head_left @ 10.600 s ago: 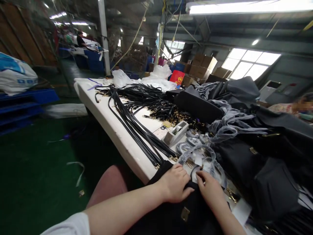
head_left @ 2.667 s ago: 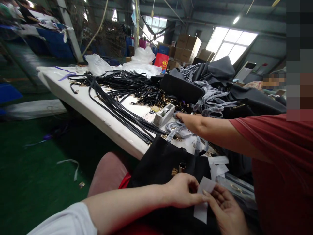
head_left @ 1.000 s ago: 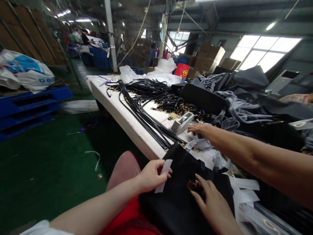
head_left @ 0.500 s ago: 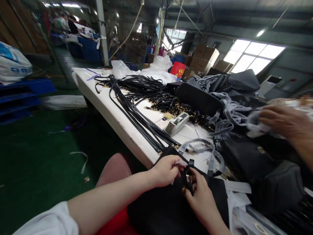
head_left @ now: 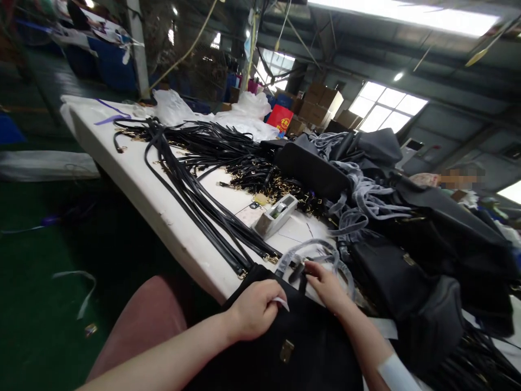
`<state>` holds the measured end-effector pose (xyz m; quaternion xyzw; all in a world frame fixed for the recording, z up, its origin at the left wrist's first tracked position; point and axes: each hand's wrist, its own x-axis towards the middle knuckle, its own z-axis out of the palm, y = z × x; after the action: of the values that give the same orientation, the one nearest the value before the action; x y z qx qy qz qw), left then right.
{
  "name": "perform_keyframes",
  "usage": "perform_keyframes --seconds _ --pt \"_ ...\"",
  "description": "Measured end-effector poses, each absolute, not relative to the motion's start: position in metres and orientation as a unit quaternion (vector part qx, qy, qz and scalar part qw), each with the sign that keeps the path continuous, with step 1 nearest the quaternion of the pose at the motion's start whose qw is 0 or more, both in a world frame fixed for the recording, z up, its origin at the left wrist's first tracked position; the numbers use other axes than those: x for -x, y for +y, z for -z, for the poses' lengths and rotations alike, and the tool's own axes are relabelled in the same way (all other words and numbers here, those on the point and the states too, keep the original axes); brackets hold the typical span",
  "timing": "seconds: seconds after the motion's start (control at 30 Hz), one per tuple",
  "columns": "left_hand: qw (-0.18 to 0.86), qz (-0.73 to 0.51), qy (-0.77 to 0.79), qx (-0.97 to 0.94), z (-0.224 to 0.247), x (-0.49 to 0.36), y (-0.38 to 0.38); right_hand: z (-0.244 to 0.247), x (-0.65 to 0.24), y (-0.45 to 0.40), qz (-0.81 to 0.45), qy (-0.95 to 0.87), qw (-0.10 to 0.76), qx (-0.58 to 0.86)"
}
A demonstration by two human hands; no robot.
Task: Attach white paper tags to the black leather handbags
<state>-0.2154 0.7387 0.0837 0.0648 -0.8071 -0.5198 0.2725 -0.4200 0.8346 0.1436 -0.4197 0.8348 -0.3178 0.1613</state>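
Note:
A black handbag [head_left: 309,336] lies over my lap against the table edge, a gold lock plate [head_left: 287,352] showing on its front. My left hand [head_left: 258,309] is closed above the bag around a small white scrap, perhaps paper or film, whose tip pokes out past the thumb. At the bag's top edge, my right hand [head_left: 325,285] pinches the end of a black strap tab [head_left: 300,271] with a bit of gold metal. Behind it arch the bag's plastic-wrapped handles [head_left: 313,247].
Long black straps [head_left: 195,195] with gold clasps spread over the white table [head_left: 134,179]. A tape dispenser [head_left: 277,214] stands near the handles. Black bags [head_left: 391,260] are piled on the right, with another person behind them. A red bag [head_left: 279,118] sits at the back.
My right hand has lifted the strap tab up and away from the bag front, uncovering the lock plate. My left hand has drawn away from the tab. The other person's hand has left the view.

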Motion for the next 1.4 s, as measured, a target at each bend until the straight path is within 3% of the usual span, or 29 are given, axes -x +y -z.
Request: perform_keyframes --seconds 0.27,0.5,0.87,1.13,1.3,1.4 --pt "0.26 0.538 -0.798 -0.077 -0.085 0.217 0.735 -0.151 0.406 0.829 0.196 0.838 0.029 0.509" --pt "0.265 0.55 -0.788 -0.085 -0.084 0.218 0.735 -0.179 0.475 0.881 0.214 0.905 -0.112 0.351" --pt "0.289 0.54 -0.786 -0.087 -0.083 0.219 0.736 -0.124 0.524 0.947 -0.008 0.944 0.083 0.321" --pt "0.229 0.547 -0.797 -0.116 -0.086 0.214 0.735 -0.175 0.495 0.967 -0.031 0.951 0.052 0.305" --pt "0.205 0.527 -0.819 -0.097 -0.071 0.22 0.725 -0.205 0.422 0.988 0.027 0.925 0.083 0.37" --pt "0.221 0.503 -0.828 -0.112 -0.06 0.221 0.722 -0.22 0.393 1.004 0.09 0.894 0.04 0.437"
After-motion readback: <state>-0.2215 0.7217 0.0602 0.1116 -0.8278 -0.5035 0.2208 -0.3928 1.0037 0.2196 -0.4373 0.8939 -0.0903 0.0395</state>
